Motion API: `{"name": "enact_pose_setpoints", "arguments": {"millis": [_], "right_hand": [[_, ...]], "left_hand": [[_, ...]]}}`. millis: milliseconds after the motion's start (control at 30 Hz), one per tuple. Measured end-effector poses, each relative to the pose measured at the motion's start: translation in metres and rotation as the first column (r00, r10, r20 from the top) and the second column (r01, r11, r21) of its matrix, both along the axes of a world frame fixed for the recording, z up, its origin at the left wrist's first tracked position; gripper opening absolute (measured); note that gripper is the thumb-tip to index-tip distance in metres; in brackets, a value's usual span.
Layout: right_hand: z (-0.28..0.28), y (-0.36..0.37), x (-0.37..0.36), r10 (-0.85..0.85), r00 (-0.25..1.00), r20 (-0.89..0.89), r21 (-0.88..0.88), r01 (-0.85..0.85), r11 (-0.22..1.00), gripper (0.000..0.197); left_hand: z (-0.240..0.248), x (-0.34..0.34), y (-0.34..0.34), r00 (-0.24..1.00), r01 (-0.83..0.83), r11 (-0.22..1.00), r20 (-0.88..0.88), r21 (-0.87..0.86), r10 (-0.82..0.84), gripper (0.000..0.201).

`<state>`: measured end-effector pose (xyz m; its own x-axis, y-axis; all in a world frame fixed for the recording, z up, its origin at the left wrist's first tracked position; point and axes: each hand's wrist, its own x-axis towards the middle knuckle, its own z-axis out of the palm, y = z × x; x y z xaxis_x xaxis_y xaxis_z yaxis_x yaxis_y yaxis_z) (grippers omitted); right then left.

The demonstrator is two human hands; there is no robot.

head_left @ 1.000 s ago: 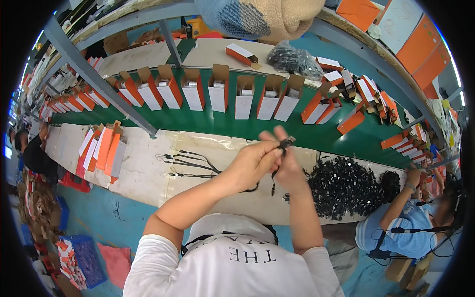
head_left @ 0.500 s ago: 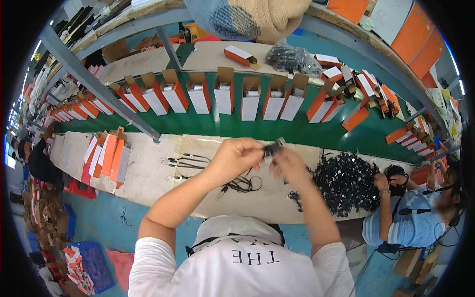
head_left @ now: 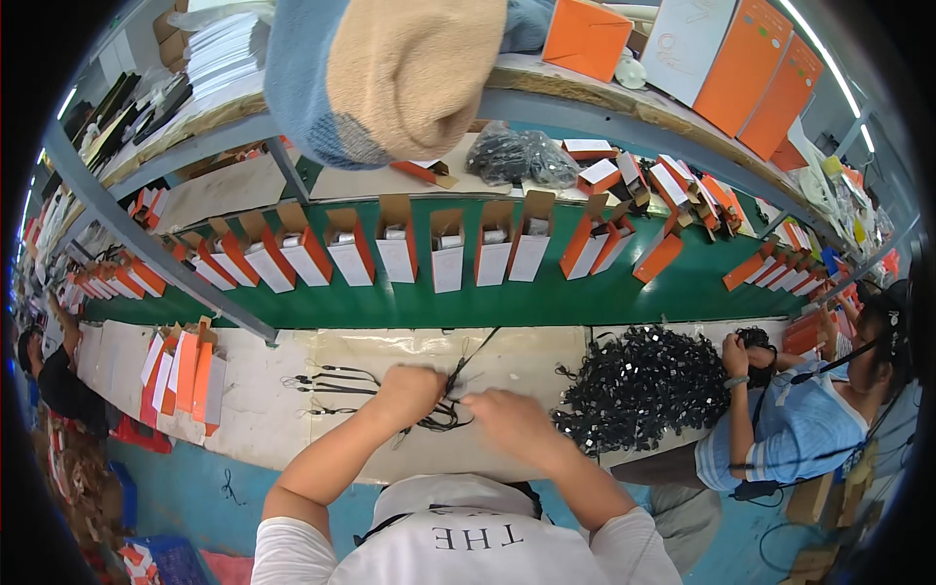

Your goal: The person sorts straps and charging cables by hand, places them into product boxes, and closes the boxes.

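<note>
Over the middle of the worktable my left hand (head_left: 413,392) is closed, gripping a black wrist strap (head_left: 475,355) whose free end sticks out up and to the right. Close beside it, my right hand (head_left: 509,419) has its fingers drawn together toward the strap; motion blurs it, and whatever it pinches is too small to make out. Under and beside my left hand lie several black straps with thin loops (head_left: 343,388), laid out in rows. A loose bunch of straps (head_left: 444,419) rests just below the two hands.
To the right lies a big heap of black straps (head_left: 639,385) with shiny bits, where a co-worker (head_left: 780,419) handles some. Orange-and-white boxes (head_left: 398,253) stand open along the green strip (head_left: 419,307); more boxes (head_left: 182,380) stand at left. A shelf beam (head_left: 175,229) crosses above.
Both hands have come down and left, nearer the laid-out straps. The small dark item held up between them earlier no longer shows; a strap now extends from my left hand. The view has shifted.
</note>
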<state>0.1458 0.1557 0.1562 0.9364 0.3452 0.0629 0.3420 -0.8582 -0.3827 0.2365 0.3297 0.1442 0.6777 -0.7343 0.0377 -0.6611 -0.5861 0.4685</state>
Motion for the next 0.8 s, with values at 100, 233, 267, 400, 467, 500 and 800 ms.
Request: {"name": "enact_pose_setpoints", "arguments": {"millis": [100, 233, 267, 400, 467, 500, 800], "right_hand": [[-0.005, -0.039, 0.022, -0.045, 0.970, -0.238, 0.649, 0.194, 0.736, 0.021], [-0.011, -0.016, -0.006, -0.061, 0.982, -0.181, 0.196, 0.097, 0.976, 0.023], [-0.001, -0.021, -0.006, -0.060, 0.981, -0.182, 0.196, 0.096, 0.976, 0.023], [0.004, -0.053, 0.021, 0.109, 0.992, 0.060, 0.131, -0.116, 0.985, 0.028], [-0.024, -0.062, 0.034, 0.146, 0.971, -0.188, 0.752, 0.047, 0.658, 0.028], [-0.033, -0.060, 0.034, 0.066, 0.844, -0.532, 0.713, 0.405, 0.573, 0.027], [-0.070, -0.058, 0.082, 0.050, 0.840, -0.541, 0.744, 0.505, -0.437, 0.030]], "left_hand": [[0.001, -0.007, 0.001, 0.517, 0.161, 0.878, -0.719, -0.452, -0.465, 0.012], [-0.007, -0.003, -0.023, 0.749, -0.524, 0.718, -0.650, -0.459, 0.131, 0.012], [-0.004, -0.005, -0.026, 0.748, -0.525, 0.717, -0.651, -0.458, 0.132, 0.012], [0.004, -0.006, -0.023, 0.865, 0.218, 0.959, -0.418, -0.183, -0.276, 0.008], [0.002, -0.002, -0.033, 0.395, -0.391, 0.780, -0.854, -0.489, -0.338, 0.009], [0.003, 0.001, -0.045, 0.796, -0.338, 0.781, -0.602, -0.525, -0.060, 0.014], [-0.025, 0.012, -0.102, 0.865, -0.151, 0.984, 0.470, -0.090, 0.176, 0.048]]}}
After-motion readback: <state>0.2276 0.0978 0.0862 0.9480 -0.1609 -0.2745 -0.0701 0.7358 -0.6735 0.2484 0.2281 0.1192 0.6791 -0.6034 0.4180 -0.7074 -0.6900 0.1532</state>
